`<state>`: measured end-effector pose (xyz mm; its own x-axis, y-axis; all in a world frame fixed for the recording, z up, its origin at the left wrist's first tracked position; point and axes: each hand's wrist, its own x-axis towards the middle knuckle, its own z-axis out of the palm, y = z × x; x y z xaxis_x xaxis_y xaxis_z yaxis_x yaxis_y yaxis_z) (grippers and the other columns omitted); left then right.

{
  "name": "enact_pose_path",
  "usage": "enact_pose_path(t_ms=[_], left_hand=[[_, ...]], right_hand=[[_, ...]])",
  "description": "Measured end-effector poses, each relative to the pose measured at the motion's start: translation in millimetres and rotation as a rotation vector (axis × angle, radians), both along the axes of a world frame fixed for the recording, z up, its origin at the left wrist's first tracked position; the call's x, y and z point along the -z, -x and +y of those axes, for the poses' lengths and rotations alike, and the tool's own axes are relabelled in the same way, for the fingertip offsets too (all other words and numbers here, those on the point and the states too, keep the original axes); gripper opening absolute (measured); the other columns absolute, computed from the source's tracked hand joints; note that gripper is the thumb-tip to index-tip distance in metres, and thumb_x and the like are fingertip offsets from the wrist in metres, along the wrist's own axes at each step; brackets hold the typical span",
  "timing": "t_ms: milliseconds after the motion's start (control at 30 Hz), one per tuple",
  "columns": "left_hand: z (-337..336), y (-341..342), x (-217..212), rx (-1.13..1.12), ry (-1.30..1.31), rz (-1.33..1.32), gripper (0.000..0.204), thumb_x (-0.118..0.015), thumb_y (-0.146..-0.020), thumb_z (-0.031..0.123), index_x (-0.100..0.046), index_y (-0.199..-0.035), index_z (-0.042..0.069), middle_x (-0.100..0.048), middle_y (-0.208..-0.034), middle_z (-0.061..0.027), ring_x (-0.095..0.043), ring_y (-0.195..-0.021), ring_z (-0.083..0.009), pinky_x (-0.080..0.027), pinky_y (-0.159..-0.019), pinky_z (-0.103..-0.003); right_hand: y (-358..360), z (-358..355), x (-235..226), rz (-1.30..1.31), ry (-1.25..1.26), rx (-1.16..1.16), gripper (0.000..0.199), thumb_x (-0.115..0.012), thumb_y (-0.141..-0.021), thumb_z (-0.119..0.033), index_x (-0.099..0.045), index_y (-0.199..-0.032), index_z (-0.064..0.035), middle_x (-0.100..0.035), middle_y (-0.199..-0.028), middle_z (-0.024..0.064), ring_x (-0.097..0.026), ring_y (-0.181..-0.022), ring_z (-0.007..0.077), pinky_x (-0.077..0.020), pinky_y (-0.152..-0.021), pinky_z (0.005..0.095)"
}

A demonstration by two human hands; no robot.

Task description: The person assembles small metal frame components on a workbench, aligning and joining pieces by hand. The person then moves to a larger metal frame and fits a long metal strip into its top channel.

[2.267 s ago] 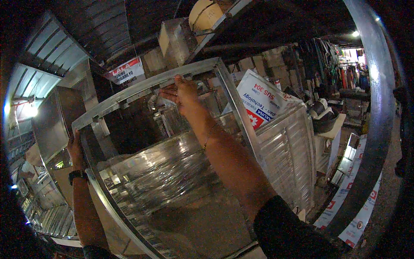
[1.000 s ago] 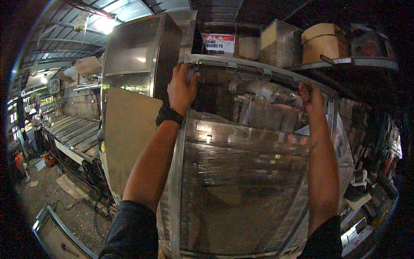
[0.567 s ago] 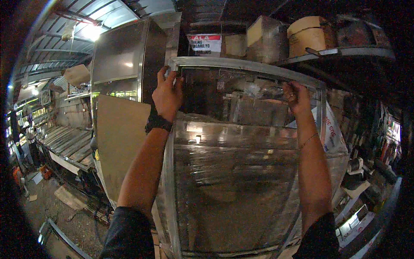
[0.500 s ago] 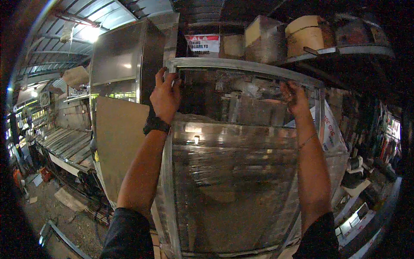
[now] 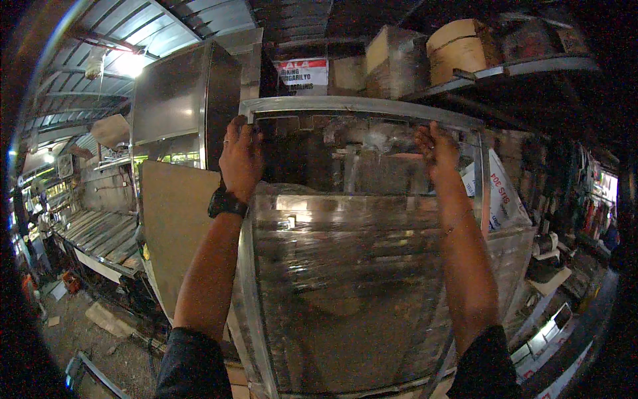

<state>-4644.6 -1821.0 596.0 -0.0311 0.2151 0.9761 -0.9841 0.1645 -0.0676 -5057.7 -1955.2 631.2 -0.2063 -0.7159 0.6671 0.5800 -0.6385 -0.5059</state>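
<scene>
A tall metal-framed panel (image 5: 359, 104) wrapped in clear plastic film stands upright in front of me. My left hand (image 5: 240, 158), with a black watch on its wrist, grips the frame near its upper left corner. My right hand (image 5: 435, 149) holds the frame under its top rail toward the right. Shiny film (image 5: 345, 279) covers the lower part of the panel and reflects the light.
A large stainless steel cabinet (image 5: 174, 113) and a brown board (image 5: 174, 226) stand to the left. Cardboard boxes (image 5: 458, 53) sit on a shelf above. A corrugated metal sheet (image 5: 512, 259) leans at the right. Metal benches (image 5: 93, 233) and floor debris lie at far left.
I have turned from the tilted frame to hold it upright with both hands at its top. In the last half second the hands moved slightly lower on the frame.
</scene>
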Motion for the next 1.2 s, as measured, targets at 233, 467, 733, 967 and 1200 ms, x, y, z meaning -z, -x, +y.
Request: enact_pose_path(t_ms=[233, 467, 733, 967, 1200], left_hand=[[0, -2, -2, 0.244, -0.14, 0.139, 0.026, -0.066, -0.099, 0.014, -0.062, -0.124, 0.009, -0.058, -0.144, -0.0175, -0.065, -0.118, -0.0432, -0.059, -0.09, -0.05], [-5, -2, 5, -0.003, -0.005, 0.028, 0.025, -0.066, -0.098, 0.013, -0.064, -0.122, 0.008, -0.061, -0.14, -0.0176, -0.066, -0.116, -0.0435, -0.06, -0.09, -0.05], [-8, -3, 4, 0.036, -0.051, 0.025, 0.027, -0.068, -0.095, 0.01, -0.069, -0.122, 0.01, -0.061, -0.142, -0.0175, -0.066, -0.12, -0.0421, -0.059, -0.093, -0.05], [2, 0, 5, 0.101, -0.061, 0.042, 0.024, -0.071, -0.091, 0.004, -0.072, -0.115, 0.011, -0.064, -0.137, -0.0153, -0.07, -0.11, -0.0403, -0.061, -0.085, -0.047], [3, 0, 6, 0.097, -0.009, 0.014, 0.025, -0.07, -0.09, 0.001, -0.077, -0.112, 0.011, -0.065, -0.133, -0.0163, -0.071, -0.11, -0.0378, -0.061, -0.087, -0.044]], right_hand=[[0, 18, 2, 0.012, 0.014, 0.005, 0.04, -0.081, -0.095, -0.03, -0.062, -0.121, -0.0058, -0.076, -0.106, 0.0117, -0.074, -0.08, 0.0219, -0.0614, -0.063, 0.0304], [-11, 23, 10, -0.107, 0.112, 0.102, 0.037, -0.085, -0.092, -0.03, -0.066, -0.111, -0.004, -0.076, -0.099, 0.0125, -0.075, -0.08, 0.0223, -0.0605, -0.058, 0.032], [-9, 4, 9, -0.068, -0.027, 0.045, 0.036, -0.08, -0.096, -0.03, -0.066, -0.117, -0.0038, -0.075, -0.099, 0.0121, -0.076, -0.076, 0.0267, -0.0641, -0.06, 0.0401], [-6, 1, 14, -0.108, -0.015, -0.043, 0.03, -0.075, -0.1, -0.026, -0.064, -0.119, -0.007, -0.074, -0.102, 0.0142, -0.076, -0.081, 0.0296, -0.0667, -0.068, 0.0421], [-2, 11, 16, -0.065, 0.022, -0.133, 0.03, -0.075, -0.1, -0.027, -0.063, -0.118, -0.0065, -0.071, -0.107, 0.011, -0.073, -0.089, 0.0292, -0.0629, -0.078, 0.0426]])
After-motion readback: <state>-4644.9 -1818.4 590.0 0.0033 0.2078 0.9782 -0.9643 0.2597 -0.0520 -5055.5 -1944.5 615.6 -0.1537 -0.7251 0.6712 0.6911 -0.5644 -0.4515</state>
